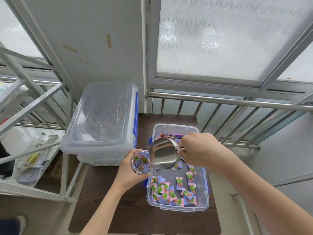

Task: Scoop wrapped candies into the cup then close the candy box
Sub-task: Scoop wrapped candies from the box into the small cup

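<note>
An open clear candy box (202,207) with blue latches sits on the dark table (118,209), holding several pink and blue wrapped candies (171,194). My left hand (130,173) grips a clear plastic cup (140,162) just left of the box; several candies lie inside the cup. My right hand (201,150) holds the handle of a steel scoop (163,154), tilted with its mouth against the cup's rim. The box's lid is not identifiable in view.
A large closed clear container (101,116) stacked on another stands at the table's back left. A metal rack (33,150) with packets is on the left. A steel railing (237,102) and windows run behind the table.
</note>
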`<state>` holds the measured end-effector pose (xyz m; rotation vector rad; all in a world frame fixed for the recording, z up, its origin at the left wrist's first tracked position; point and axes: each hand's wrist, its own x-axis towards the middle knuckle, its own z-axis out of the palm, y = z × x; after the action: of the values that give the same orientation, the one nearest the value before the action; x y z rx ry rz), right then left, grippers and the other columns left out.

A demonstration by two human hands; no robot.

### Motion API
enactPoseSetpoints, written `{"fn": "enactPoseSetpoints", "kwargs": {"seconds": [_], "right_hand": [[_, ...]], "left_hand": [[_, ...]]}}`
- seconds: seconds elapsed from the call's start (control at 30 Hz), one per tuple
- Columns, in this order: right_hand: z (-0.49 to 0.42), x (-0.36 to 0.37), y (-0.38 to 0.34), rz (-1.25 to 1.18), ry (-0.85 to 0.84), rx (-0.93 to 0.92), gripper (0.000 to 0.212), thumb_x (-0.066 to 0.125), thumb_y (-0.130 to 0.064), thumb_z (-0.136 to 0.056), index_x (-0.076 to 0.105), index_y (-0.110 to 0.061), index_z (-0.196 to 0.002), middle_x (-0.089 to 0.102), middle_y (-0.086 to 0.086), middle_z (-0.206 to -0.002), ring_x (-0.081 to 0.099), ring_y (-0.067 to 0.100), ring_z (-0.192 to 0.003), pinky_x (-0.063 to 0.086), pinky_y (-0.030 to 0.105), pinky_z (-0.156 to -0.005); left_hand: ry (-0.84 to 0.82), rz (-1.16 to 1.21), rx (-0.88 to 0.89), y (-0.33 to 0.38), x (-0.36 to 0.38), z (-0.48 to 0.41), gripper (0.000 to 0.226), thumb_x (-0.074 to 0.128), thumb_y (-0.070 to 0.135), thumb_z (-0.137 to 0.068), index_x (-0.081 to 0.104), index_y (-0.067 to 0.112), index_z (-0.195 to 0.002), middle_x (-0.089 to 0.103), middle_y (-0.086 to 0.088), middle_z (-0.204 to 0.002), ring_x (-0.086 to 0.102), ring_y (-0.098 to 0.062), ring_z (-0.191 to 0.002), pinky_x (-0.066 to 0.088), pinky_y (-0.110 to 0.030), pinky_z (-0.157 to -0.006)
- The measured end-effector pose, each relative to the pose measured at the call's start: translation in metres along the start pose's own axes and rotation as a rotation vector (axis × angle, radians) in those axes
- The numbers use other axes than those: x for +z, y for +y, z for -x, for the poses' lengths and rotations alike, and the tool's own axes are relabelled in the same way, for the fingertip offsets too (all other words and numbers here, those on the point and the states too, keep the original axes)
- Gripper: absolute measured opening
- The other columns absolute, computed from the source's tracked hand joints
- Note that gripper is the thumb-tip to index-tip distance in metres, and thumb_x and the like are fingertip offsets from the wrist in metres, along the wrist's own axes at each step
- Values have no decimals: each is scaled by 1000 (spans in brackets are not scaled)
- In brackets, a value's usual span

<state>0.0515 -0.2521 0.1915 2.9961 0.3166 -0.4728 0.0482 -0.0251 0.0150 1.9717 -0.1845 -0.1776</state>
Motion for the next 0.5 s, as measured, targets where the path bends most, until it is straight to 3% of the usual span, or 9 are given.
{"fn": "enactPoseSetpoints", "kwargs": {"seconds": [0.2,0.3,0.37,0.43,0.5], "right_hand": [[15,12,32,-208,42,78,35,46,-43,-92,57,-17,-73,52,-4,-59,49,18,-54,33,28,-47],[18,51,43,-696,-77,153,34,45,-38,-97,57,-16,-74,57,0,-64,55,14,-58,42,33,-54],[16,98,36,-1047,-148,254,30,42,-32,-100,54,-18,-77,50,-6,-61,47,1,-44,36,20,-46],[11,154,21,-1226,-180,380,28,38,-29,-101,48,-15,-80,45,-3,-61,38,4,-40,31,18,-42],[3,206,5,-1323,-202,490,25,34,-25,-102,41,-12,-82,43,3,-64,38,11,-46,33,25,-46]], "left_hand": [[19,32,14,-3,2,5,77,92,25,-58,50,27,-123,62,9,-118,61,-10,-113,57,-29,-92],[69,52,-13,-12,1,15,78,93,27,-56,49,34,-120,62,16,-115,62,-8,-112,59,-32,-89],[104,45,-28,-19,-1,23,78,94,32,-54,50,36,-119,63,17,-114,62,-7,-111,59,-34,-88],[141,0,-37,-25,-5,27,81,94,37,-50,50,37,-119,61,17,-116,59,-10,-114,57,-37,-91],[139,-22,-50,-29,-11,26,84,94,40,-49,50,36,-120,59,14,-120,56,-11,-116,54,-37,-95]]}}
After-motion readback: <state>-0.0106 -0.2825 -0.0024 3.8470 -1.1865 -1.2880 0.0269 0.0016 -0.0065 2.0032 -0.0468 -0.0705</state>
